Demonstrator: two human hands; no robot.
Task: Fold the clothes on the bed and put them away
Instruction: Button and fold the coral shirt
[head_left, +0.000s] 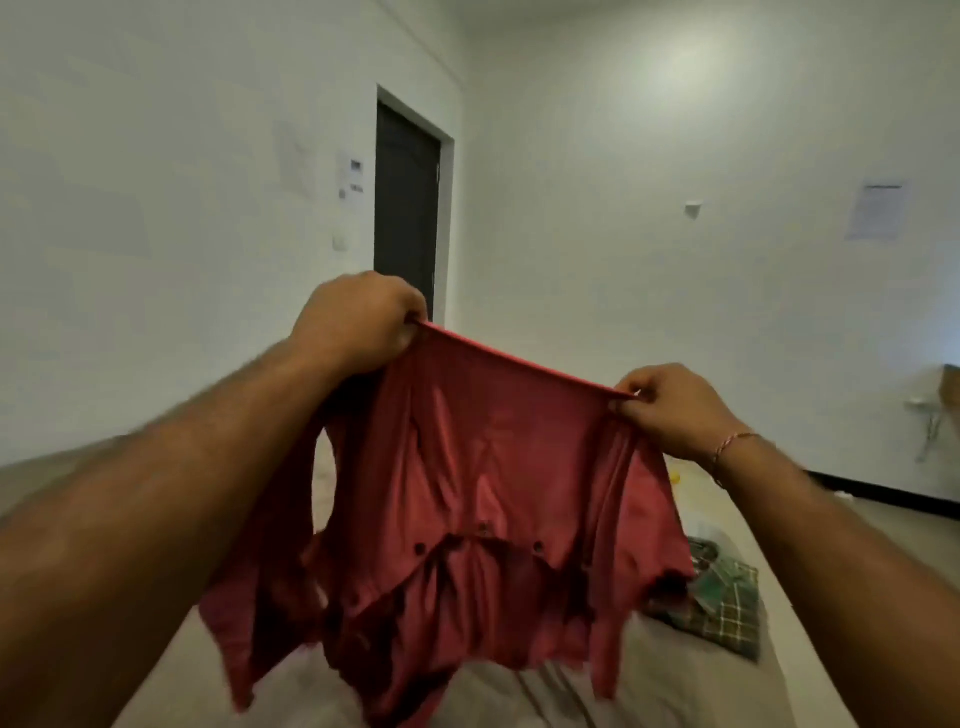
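A red buttoned shirt (478, 467) hangs upside down in the air above the bed (597, 691), its hem stretched taut at the top and its collar and sleeves dangling below. My left hand (358, 322) grips the hem's left corner. My right hand (670, 405) pinches the hem's right corner, a thin bracelet on that wrist. A green checked shirt (722, 597) lies crumpled on the bed to the right, partly hidden behind the red one.
The bed's pale sheet runs away from me toward white walls. A dark door (405, 208) stands at the far left corner. Papers hang on the right wall (878, 210). A small yellow object (674, 477) lies on the floor beyond the bed.
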